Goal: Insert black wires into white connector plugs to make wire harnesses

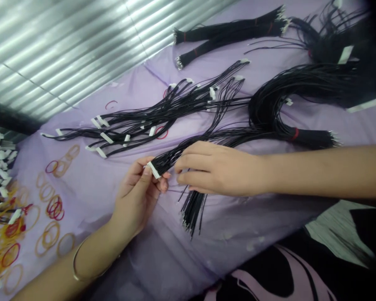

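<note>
Between thumb and fingers, my left hand (141, 188) pinches a white multi-pin connector (153, 170). Many thin black wires (167, 159) run out of it to the upper right. My right hand (219, 169) is curled over these wires just right of the connector, palm down. From beneath it a bunch of black wires (192, 211) sticks out toward me, with bare metal terminals at the ends. The right thumb and whatever its fingertips pinch are hidden.
Wire harnesses with white connectors (163, 108) lie behind my hands on the purple cloth (119, 246). A curved wire bundle (269, 96) and tied bundles (228, 37) lie right and back. Rubber bands (50, 234) and a connector pile (0, 163) are left; a corrugated metal wall (65, 46) stands behind.
</note>
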`<state>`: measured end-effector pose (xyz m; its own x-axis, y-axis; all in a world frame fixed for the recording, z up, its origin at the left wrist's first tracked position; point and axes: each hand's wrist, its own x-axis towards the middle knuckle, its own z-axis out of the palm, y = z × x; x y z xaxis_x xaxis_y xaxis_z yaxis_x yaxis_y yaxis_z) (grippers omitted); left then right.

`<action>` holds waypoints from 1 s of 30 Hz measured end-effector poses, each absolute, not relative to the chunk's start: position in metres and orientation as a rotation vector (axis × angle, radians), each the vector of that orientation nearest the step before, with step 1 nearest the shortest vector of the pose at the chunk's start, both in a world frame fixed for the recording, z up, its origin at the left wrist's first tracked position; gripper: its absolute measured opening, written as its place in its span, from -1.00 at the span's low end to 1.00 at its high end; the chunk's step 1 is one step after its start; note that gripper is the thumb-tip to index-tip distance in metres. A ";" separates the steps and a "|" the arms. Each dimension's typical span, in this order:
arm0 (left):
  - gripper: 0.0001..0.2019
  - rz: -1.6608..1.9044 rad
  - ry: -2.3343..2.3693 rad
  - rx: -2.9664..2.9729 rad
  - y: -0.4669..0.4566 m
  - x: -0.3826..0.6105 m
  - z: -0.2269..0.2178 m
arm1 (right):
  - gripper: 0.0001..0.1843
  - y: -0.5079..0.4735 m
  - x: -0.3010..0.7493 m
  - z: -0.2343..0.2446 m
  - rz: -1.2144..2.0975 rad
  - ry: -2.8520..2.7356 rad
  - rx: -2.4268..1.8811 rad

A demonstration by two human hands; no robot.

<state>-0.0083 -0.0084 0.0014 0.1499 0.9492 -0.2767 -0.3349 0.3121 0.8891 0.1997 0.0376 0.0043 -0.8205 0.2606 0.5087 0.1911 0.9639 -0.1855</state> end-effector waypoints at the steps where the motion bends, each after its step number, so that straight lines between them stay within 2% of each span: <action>1: -0.85 1.070 1.003 0.781 -0.008 -0.009 0.001 | -0.75 0.039 0.199 0.000 0.234 -2.632 -0.355; 5: -0.85 1.043 1.029 0.741 -0.007 -0.010 0.001 | -0.79 0.046 0.201 -0.006 0.598 -2.771 -0.484; 9: -0.82 1.024 1.004 0.763 -0.007 -0.010 0.001 | -0.85 0.052 0.208 0.007 0.995 -2.794 -0.506; 11: -0.82 1.021 0.997 0.788 -0.008 -0.010 0.001 | -0.90 0.052 0.211 0.015 1.088 -2.837 -0.519; 15: -0.81 1.016 0.999 0.825 -0.009 -0.010 0.001 | -0.93 0.047 0.213 0.018 0.981 -2.942 -0.492; 19: -0.80 0.997 0.985 0.826 -0.009 -0.010 0.001 | -0.84 0.041 0.213 0.014 0.749 -2.846 -0.384; 24: -0.82 0.999 0.950 0.829 -0.009 -0.011 0.001 | -0.84 0.045 0.215 0.026 0.926 -2.592 -0.520; 30: -0.83 0.997 0.912 0.863 -0.012 -0.013 -0.003 | -0.86 0.050 0.213 0.028 0.885 -2.504 -0.639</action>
<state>-0.0130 -0.0121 -0.0034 0.2670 0.9376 -0.2228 -0.3050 0.3016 0.9033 0.2129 0.0501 0.0278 -0.8121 0.5405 0.2201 0.2821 0.6937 -0.6627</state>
